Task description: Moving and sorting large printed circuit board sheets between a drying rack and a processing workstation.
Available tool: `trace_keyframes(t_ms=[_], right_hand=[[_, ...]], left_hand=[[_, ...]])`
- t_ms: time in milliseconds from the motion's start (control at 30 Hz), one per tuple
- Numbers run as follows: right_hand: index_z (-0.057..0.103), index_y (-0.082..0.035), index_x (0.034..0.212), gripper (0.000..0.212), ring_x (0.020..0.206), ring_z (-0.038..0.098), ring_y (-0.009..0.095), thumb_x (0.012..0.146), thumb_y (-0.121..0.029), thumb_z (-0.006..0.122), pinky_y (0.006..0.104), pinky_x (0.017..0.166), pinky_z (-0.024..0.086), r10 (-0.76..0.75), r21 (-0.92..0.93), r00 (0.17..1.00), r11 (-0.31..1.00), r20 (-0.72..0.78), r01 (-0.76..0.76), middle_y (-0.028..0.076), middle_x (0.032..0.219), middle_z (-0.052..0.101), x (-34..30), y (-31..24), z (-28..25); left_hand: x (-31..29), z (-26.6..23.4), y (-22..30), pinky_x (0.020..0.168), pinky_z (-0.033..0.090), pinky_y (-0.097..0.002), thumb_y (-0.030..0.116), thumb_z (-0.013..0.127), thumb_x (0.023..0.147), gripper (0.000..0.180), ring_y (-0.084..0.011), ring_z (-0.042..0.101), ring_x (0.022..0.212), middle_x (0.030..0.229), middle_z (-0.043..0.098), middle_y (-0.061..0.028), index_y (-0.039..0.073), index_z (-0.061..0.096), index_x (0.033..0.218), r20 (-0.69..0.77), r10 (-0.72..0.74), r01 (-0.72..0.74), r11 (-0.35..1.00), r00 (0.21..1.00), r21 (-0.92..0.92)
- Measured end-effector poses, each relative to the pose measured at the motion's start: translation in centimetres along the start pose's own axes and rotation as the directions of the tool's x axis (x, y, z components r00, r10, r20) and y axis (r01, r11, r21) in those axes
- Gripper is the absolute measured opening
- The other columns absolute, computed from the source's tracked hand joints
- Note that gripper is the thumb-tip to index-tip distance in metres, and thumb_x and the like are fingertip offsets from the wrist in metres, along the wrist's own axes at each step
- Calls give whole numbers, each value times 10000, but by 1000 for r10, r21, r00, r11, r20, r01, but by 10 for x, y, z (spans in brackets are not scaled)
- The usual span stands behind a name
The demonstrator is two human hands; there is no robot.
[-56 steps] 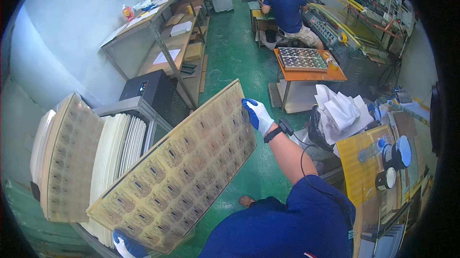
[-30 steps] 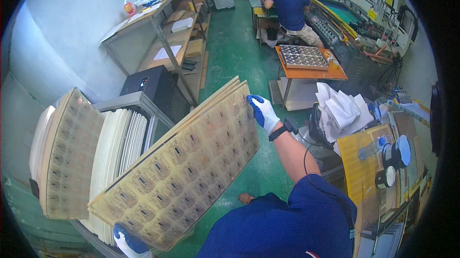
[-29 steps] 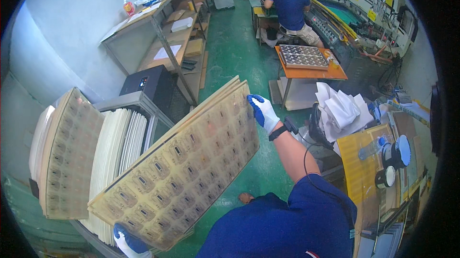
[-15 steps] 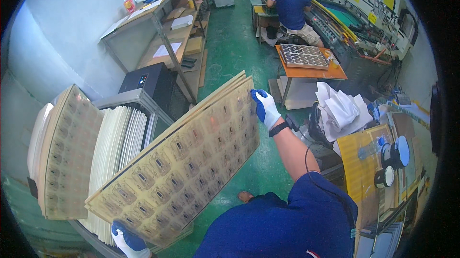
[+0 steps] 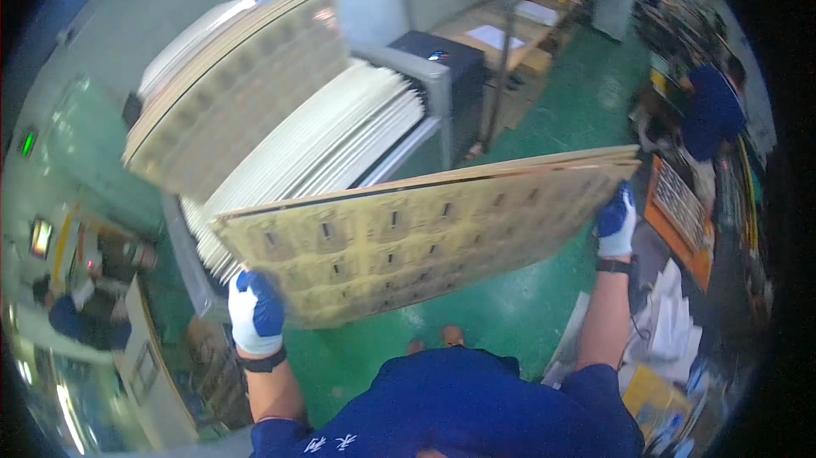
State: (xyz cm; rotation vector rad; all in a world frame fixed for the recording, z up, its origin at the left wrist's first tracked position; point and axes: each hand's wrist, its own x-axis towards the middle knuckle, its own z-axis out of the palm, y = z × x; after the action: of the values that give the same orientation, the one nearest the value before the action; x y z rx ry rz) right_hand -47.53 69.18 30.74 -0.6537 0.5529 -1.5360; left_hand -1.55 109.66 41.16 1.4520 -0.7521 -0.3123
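Note:
Between my hands I carry a few large yellowish printed sheets [image 5: 408,245], stacked together and tilted, with rows of dark-slotted shapes across the front one. My left hand [image 5: 256,312], in a white and blue glove, grips their lower left corner. At the far right end my right hand [image 5: 616,218], gloved the same way, closes round the other edge. Just beyond the sheets stands a rack [image 5: 436,93] packed with upright white sheets [image 5: 314,127]. Leaning at its left end is a stack of similar printed panels [image 5: 246,84].
A black box [image 5: 446,67] sits behind the rack, beside a shelf [image 5: 501,37] with papers. On the right are an orange table [image 5: 680,229] holding a patterned panel, crumpled white paper [image 5: 663,322] and a seated co-worker [image 5: 714,110]. Another person [image 5: 85,322] is at the lower left.
My view has swung left, so the rack now appears nearer the middle. The held sheets have turned from a steep slant to nearly level, still in both hands.

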Motion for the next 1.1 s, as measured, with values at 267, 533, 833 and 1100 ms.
trace_keyframes(t_ms=[267,533,833,1100], right_hand=[[575,-25,1146,260,1034,600,264,982,-194,464,405,913,484,193,69,925,972,326,-227,122,1139,619,65,71,58],[606,-48,1041,164,945,599,189,941,-141,515,338,879,477,176,69,876,971,449,-230,62,1007,633,59,103,140],[621,-48,993,146,833,554,105,929,-175,594,251,762,448,192,-88,942,981,275,-174,3,913,618,41,136,161],[626,-61,993,171,825,539,109,941,-206,554,274,775,451,47,-25,964,999,260,-42,-9,917,603,74,97,116]], left_hand=[[-45,-62,-1,616,429,-250,187,394,1006,204,-93,518,727,821,551,13,79,545,923,-329,109,-100,994,938,45],[-80,-105,12,719,474,-305,239,418,1001,221,-161,546,788,892,571,-43,59,546,1020,-306,12,-139,906,952,-399],[-58,-59,45,796,497,-394,111,563,864,210,-315,615,867,953,641,-205,-59,597,982,-203,423,-39,499,883,866],[-15,-114,30,840,464,-380,246,449,984,324,-248,557,959,1077,563,-132,-17,500,1167,-359,65,-120,984,931,-133]])
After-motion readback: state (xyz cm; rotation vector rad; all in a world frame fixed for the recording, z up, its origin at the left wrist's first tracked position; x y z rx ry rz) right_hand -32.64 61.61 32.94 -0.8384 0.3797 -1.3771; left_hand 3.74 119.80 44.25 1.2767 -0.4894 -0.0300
